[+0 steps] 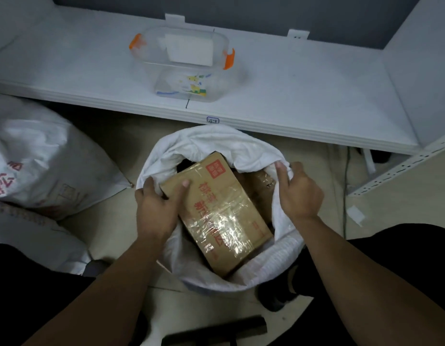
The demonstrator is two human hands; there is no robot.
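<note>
A white woven sack (211,143) stands open on the floor in front of me. Inside it lies a brown cardboard box (224,216) with red print and shiny clear tape, tilted, its near end low. My left hand (156,206) grips the box's left corner, thumb on top and fingers behind the edge. My right hand (298,191) holds the sack's right rim and pulls it outward. More brown parcels (261,186) show under the box, partly hidden.
A white shelf (303,96) runs across ahead, with a clear plastic tub (186,66) with orange clips on it. Another full white sack (37,158) lies at the left on the floor. A cable (345,186) hangs at the right. A dark object (216,330) lies near my feet.
</note>
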